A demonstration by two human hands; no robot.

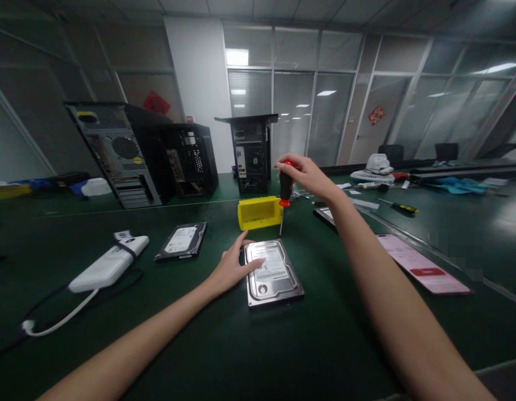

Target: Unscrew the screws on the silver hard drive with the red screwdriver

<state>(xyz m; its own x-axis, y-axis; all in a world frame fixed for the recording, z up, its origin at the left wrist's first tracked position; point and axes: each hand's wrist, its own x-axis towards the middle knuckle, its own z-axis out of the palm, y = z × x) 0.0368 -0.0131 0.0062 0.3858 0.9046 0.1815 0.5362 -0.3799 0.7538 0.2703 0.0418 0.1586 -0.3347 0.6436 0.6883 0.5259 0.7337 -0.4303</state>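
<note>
A silver hard drive (278, 287) with a white label lies flat on the green table in front of me. My left hand (235, 263) grips its left side, thumb across the label and fingers at the far left corner. Above the drive's far edge, my right hand (301, 170) is closed around the handle of a red and black screwdriver (285, 189). The shaft points straight down, its tip at or just above the drive's far edge; contact cannot be made out. Just behind stands a yellow open-fronted plastic box (260, 214).
Another hard drive (182, 240) and a white power strip (111, 264) with cables lie to the left. A further drive (324, 217) sits partly behind my right arm. A pink sheet (424, 264) and a second screwdriver (402, 208) are on the right. Computer cases (253, 153) stand behind.
</note>
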